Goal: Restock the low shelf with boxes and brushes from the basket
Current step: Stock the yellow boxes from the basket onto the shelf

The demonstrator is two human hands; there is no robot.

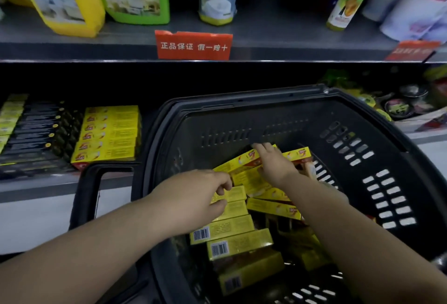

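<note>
Both hands reach into the black basket (pixel 377 183), where yellow boxes (pixel 232 238) lie loosely piled. The left hand (pixel 196 197) curls its fingers around the edge of one box near the pile's middle. The right hand (pixel 273 163) lies spread, palm down, on a tilted box farther in. On the low shelf (pixel 36 183) at far left, matching yellow boxes stand stacked (pixel 108 134) beside dark packages (pixel 36 129).
</note>
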